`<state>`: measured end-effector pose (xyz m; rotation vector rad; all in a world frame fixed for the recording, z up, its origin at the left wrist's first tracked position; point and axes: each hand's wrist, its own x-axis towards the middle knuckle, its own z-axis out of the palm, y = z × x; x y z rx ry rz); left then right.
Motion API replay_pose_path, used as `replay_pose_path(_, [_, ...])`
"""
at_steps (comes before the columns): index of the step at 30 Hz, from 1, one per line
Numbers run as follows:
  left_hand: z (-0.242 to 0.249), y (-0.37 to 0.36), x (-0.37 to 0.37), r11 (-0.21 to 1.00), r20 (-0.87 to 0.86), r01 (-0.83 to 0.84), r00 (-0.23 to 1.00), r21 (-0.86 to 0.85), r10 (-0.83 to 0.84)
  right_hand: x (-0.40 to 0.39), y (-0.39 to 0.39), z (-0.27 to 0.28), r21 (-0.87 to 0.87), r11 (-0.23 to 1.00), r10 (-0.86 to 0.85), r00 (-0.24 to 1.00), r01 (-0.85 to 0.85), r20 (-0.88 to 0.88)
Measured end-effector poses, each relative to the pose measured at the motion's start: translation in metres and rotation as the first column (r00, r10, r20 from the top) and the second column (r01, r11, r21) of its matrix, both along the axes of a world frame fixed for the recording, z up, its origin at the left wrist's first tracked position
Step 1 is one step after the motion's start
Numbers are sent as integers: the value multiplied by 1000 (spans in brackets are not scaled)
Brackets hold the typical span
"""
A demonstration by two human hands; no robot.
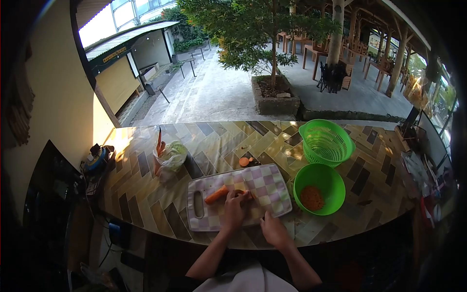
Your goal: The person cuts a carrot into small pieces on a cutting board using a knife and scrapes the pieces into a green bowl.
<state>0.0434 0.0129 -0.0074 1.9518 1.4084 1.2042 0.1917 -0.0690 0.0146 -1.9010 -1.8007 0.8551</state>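
Observation:
A checkered cutting board (214,218) lies on the patterned table, with an orange carrot (217,194) on it. My left hand (234,208) presses on the carrot's right part with bent fingers. Closed around a knife handle is my right hand (273,229), at the board's lower right edge. The knife blade (252,193) points away from me, beside the fingertips of my left hand. Orange carrot pieces (244,161) lie just beyond the board. Right of the board, a green bowl (335,193) holds small orange bits (312,198).
Behind the bowl stands a green colander (328,141). A plastic bag (172,156) with vegetables sits at the left of the table (141,204). Cables and small items (97,160) lie at the left edge, and clutter (423,175) at the right edge.

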Motion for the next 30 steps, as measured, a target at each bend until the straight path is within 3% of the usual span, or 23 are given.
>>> replay_pose_path(5, [2, -2, 0, 1000, 21, 9, 1000, -12, -8, 13, -15, 1, 93, 996, -4, 991, 17, -136])
replay_pose_path(11, [-4, 0, -2, 1000, 2, 0, 1000, 11, 0, 4, -13, -4, 87, 995, -33, 989, 46, -141])
replay_pose_path(26, [-12, 6, -4, 1000, -30, 4, 1000, 6, -3, -4, 6, 17, -103, 995, -4, 1000, 3, -4])
replay_pose_path(30, [-7, 4, -6, 1000, -64, 25, 998, -8, -25, -13, 17, -6, -72, 997, 17, 996, -11, 86])
